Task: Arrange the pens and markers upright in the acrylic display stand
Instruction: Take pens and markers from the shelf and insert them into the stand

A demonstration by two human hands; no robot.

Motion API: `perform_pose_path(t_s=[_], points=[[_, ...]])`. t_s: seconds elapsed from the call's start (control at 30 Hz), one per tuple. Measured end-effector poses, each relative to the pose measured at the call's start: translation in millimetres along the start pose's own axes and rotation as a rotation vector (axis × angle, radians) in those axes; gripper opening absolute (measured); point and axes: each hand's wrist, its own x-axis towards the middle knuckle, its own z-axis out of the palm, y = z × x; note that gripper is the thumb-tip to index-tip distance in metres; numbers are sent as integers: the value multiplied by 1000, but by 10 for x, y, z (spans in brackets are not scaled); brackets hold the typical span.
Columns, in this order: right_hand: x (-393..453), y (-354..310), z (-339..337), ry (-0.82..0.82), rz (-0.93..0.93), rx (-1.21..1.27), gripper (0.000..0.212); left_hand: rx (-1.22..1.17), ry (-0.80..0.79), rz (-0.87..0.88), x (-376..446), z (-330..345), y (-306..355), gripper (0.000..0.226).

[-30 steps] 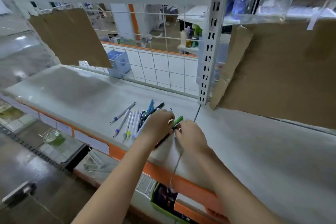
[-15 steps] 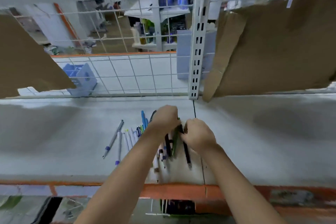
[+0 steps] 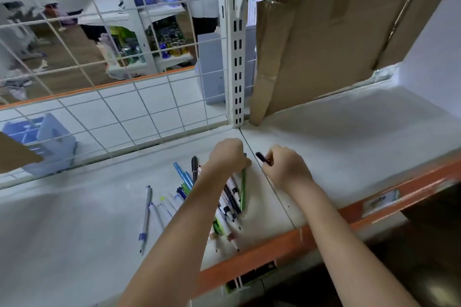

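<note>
Hands at the centre of the frame work above a white shelf (image 3: 74, 219) with an orange front edge. Left hand (image 3: 228, 154), fingers curled, grips the upper end of a green pen (image 3: 243, 189) that slants down toward the shelf edge among other dark and white pens. Right hand (image 3: 287, 166), just right of it, pinches a dark pen (image 3: 262, 158) whose tip points toward the upper left. Loose pens and markers (image 3: 184, 189) lie flat in a fan below and left of the left forearm; 1 white pen with a purple band (image 3: 145, 217) lies apart, furthest left. Blue plastic bin (image 3: 47, 142), at the left edge behind a white wire grid (image 3: 149, 112), has contents that cannot be made out. Brown cardboard (image 3: 336, 37) hangs at the upper right. The acrylic stand cannot be made out with certainty.
</note>
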Motion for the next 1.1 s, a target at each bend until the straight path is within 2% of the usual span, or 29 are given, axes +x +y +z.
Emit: perform_pose_path(t_s=[0.03,0.17,0.27,0.43,0.63,0.9,1.1], points=[[-14,24,-46,14,18,24,13,-79,-11,38,18,3,15,16],[-52,111,-256,76,72,113,10,-483,-23,136,37,-15,134,15],[-131,214,-461,139,47,168,5,-634,41,229,58,-65,317,10],[-293,626,-956,317,31,336,5,-764,85,384,106,-95,914,4],[-452,1365,-1559,456,58,465,12,-741,166,579,90,30,1910,10],[-605,2635,-2353,562,66,480,15,-870,220,637,113,423,3359,7],[-503,3408,-2809,621,93,510,17,-913,220,667,252,548,4193,8]])
